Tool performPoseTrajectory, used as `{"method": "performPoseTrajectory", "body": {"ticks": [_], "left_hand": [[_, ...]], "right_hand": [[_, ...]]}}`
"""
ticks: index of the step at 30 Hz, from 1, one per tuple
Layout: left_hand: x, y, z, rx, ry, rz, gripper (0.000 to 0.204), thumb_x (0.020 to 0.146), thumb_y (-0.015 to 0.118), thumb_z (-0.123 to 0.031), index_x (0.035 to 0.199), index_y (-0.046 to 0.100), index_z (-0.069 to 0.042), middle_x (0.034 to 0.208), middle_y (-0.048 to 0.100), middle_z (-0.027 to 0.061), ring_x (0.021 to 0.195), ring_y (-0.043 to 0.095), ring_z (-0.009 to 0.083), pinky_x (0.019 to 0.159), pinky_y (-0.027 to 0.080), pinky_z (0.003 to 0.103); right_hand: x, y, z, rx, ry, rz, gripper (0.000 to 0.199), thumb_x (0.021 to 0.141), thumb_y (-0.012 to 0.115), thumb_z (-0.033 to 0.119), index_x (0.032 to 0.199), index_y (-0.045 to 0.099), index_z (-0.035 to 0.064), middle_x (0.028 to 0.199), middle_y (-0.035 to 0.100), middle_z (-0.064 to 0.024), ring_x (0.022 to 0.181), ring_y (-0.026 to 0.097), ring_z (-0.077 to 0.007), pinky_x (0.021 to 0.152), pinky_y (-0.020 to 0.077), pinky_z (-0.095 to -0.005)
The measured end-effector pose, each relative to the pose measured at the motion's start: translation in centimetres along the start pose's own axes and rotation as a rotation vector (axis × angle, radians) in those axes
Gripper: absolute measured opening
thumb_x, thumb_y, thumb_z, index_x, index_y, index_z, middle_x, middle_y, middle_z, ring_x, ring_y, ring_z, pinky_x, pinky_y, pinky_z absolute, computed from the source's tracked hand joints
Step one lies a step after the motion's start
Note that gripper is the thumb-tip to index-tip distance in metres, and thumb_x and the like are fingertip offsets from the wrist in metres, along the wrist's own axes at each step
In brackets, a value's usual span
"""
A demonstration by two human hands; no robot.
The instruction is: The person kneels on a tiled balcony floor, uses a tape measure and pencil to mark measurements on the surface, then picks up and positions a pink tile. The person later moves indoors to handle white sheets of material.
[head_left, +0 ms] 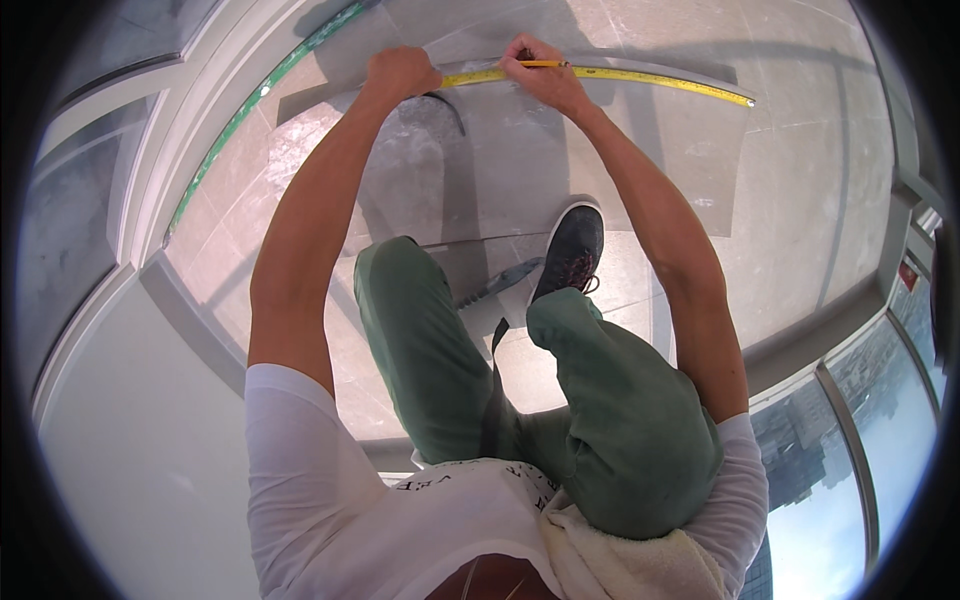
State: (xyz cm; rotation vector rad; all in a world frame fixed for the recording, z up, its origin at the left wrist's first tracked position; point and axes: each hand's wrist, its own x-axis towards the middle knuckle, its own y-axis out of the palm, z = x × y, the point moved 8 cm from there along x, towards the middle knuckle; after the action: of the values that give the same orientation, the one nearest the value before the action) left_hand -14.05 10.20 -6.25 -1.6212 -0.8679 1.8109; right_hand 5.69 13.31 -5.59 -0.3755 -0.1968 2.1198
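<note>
The grey slab lies flat on the floor, and the yellow tape blade runs along its far edge, its tip out by the slab's far right corner. At the far edge, left of the slab's middle, the person's left hand has its fingers curled tight where the blade comes out; whether there is a tape case in that grip I can't tell from here. Further right along the same edge, the right hand sits over the blade, fingers closed around a pencil that points to the slab's right.

The blade looks like thin, springy metal: light, smooth, apt to twist or whip back if let go, so I'd grip it near the left hand and press it flat against the slab, palms off its thin edges. The pencil should be light and stiff, best pinched close to its point. The slab looks like tile, so I'd expect it heavy, rigid and brittle, its corners easily chipped; dust might make it slippery. I'd lift it with both hands under opposite edges, minding the dark shoe at its near edge.
</note>
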Motion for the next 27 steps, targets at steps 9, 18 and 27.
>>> {"method": "performPoseTrajectory", "body": {"ticks": [9, 18, 27], "left_hand": [[0.1, -0.1, 0.1, 0.013, -0.023, 0.05, 0.037, 0.078, 0.059, -0.037, 0.099, 0.073, -0.01, 0.099, 0.071, 0.01, 0.092, 0.067, 0.0267, 0.078, 0.053, 0.038], [0.3, 0.2, 0.0, 0.021, -0.037, 0.056, 0.037, 0.077, 0.06, -0.038, 0.099, 0.073, -0.012, 0.099, 0.071, 0.0081, 0.093, 0.067, 0.0257, 0.079, 0.053, 0.038], [0.2, -0.1, -0.1, 0.028, -0.048, 0.042, 0.038, 0.078, 0.06, -0.039, 0.1, 0.073, -0.011, 0.103, 0.07, 0.0101, 0.096, 0.067, 0.0269, 0.081, 0.053, 0.038]], "right_hand": [[0.9, -0.2, -0.7, -0.081, 0.072, 0.054, 0.017, 0.08, 0.061, 0.024, 0.082, 0.058, 0.0075, 0.071, 0.059, 0.0007, 0.067, 0.054, -0.0093, 0.064, 0.0447, -0.0266], [1.4, 0.2, -1.0, -0.134, 0.068, 0.074, 0.02, 0.078, 0.061, 0.028, 0.082, 0.059, 0.0084, 0.07, 0.059, -0.0004, 0.066, 0.054, -0.0115, 0.063, 0.0441, -0.0281], [1.5, 0.3, -1.5, -0.14, 0.09, 0.08, 0.021, 0.078, 0.06, 0.03, 0.084, 0.06, 0.0095, 0.072, 0.061, -0.0008, 0.068, 0.055, -0.0129, 0.065, 0.0447, -0.0287]]}}
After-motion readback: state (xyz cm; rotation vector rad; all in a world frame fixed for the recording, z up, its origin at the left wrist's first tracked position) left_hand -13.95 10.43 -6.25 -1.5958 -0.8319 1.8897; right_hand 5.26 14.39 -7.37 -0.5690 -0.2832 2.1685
